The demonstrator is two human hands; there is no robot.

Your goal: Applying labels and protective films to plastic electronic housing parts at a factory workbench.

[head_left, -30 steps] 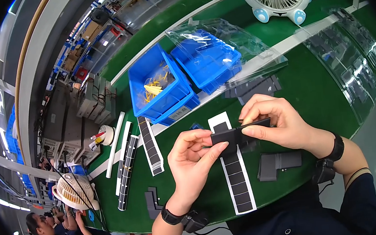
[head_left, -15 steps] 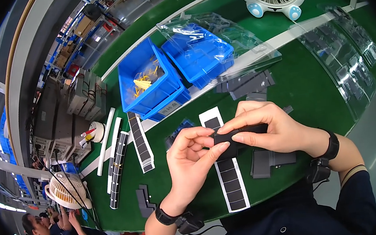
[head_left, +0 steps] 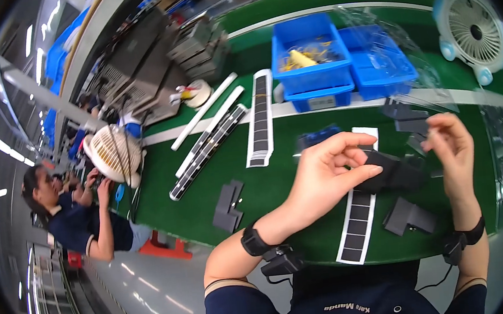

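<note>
My left hand (head_left: 340, 163) pinches a black flat piece (head_left: 395, 170) by its left edge, thumb in front and fingers behind. The piece hangs above the table and looks blurred. To its right, apart from it, is my right hand (head_left: 451, 144), its thumb and fingertips drawn together. Whatever lies between those fingertips is too small and smeared to make out. Below the black piece lies a white strip with black squares (head_left: 355, 229), partly covered by it. A stack of dark grey flat pieces (head_left: 408, 216) rests on the green table, near my right wrist.
More dark pieces lie at left (head_left: 229, 206) and behind my right hand (head_left: 410, 120). Another strip (head_left: 259, 120), rolled strips (head_left: 208, 152) and white tubes lie farther left. Blue bins (head_left: 315, 78), clear plastic trays and a fan (head_left: 474, 29) stand behind. A co-worker (head_left: 78, 210) sits left.
My view has swung left, so things appear farther right. My right hand has let go of the black piece and moved away to the right; my left hand still holds it.
</note>
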